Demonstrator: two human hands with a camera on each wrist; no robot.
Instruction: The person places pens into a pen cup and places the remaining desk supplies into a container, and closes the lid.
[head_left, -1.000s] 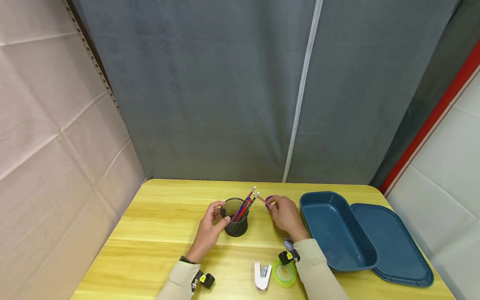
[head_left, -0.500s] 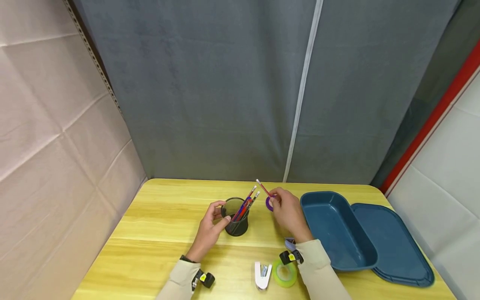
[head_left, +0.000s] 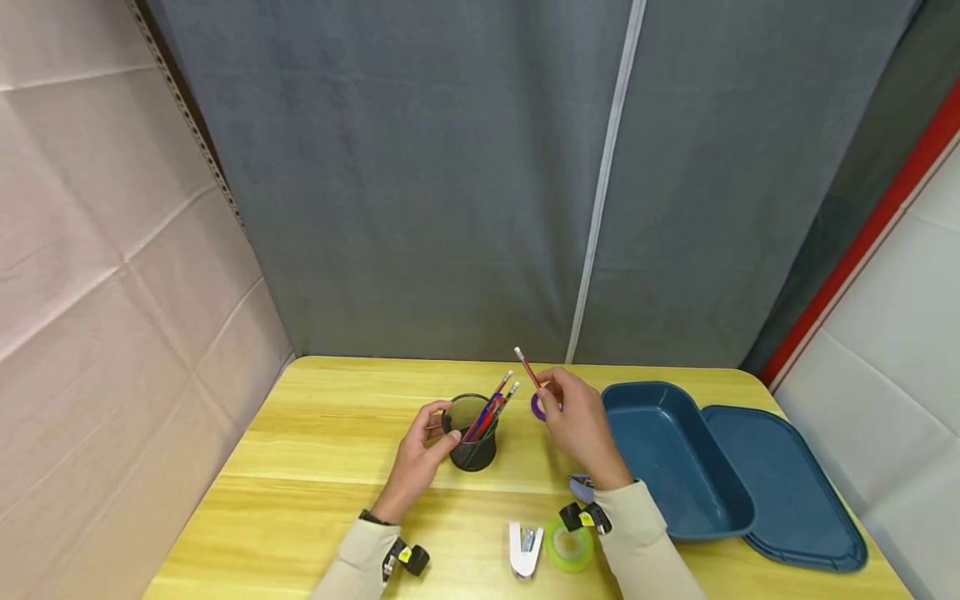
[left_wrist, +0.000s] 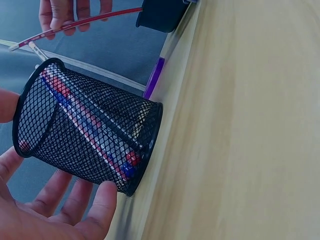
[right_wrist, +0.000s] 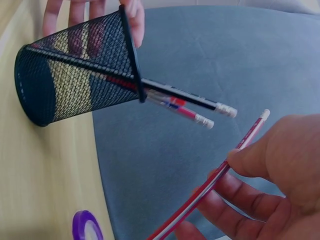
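My left hand [head_left: 417,468] holds a black mesh pen cup [head_left: 474,457] by its side, the thumb at the rim. The cup stands on the table with several pencils and pens [right_wrist: 192,100] leaning out of it; red and blue ones show through the mesh in the left wrist view. To the cup's right, my right hand [head_left: 581,423] pinches a red striped pencil [right_wrist: 200,192] between thumb and fingers. This pencil slants in the air, its white eraser end up and toward the cup, apart from it. Its lower end is hidden by the hand in the head view.
A purple tape roll [head_left: 537,407] lies behind the right hand. Nearer the front are a white stapler-like item [head_left: 523,560], a green tape roll [head_left: 568,550] and a partly hidden lavender item [head_left: 581,488]. On the right stands a blue bin [head_left: 675,467], its lid [head_left: 787,492] beside it.
My right hand has lifted slightly and drawn the red pencil up, away from the cup's pencils, tilting it more upright. The left hand and cup stay almost still.
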